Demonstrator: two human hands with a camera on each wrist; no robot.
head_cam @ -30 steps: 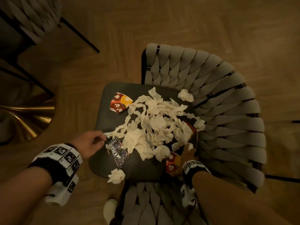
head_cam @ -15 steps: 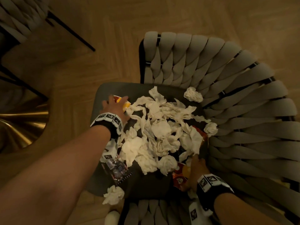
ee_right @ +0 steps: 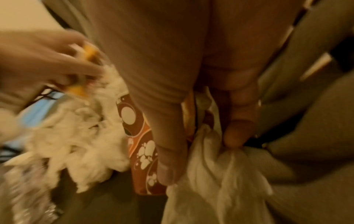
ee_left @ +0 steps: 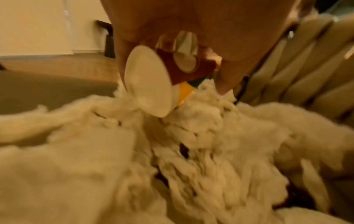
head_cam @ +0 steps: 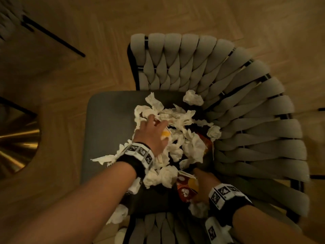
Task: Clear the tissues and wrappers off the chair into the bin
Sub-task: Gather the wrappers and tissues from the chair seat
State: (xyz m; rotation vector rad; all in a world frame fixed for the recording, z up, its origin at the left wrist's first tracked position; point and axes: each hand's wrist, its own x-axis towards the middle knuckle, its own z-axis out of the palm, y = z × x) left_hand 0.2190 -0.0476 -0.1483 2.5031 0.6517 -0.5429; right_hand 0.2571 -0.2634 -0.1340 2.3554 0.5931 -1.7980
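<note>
One chair point(head_cam: 228, 95), two patterned paper cups point(head_cam: 185, 189) point(ee_left: 153, 78), two hands point(head_cam: 151, 132) point(head_cam: 204, 184), and too many crumpled tissues point(head_cam: 193, 147) to count.

A dark seat point(head_cam: 109, 131) of a chair with a grey woven back point(head_cam: 237, 106) carries a heap of crumpled white tissues point(head_cam: 191, 148) spread from its centre toward 3 o'clock. One tissue ball point(head_cam: 193, 98) lies at 1 o'clock against the back, another ball point(head_cam: 214, 132) at 3 o'clock. A red patterned wrapper point(head_cam: 184, 189) lies at 5 o'clock. The chair stands on a wooden floor point(head_cam: 98, 50).
</note>
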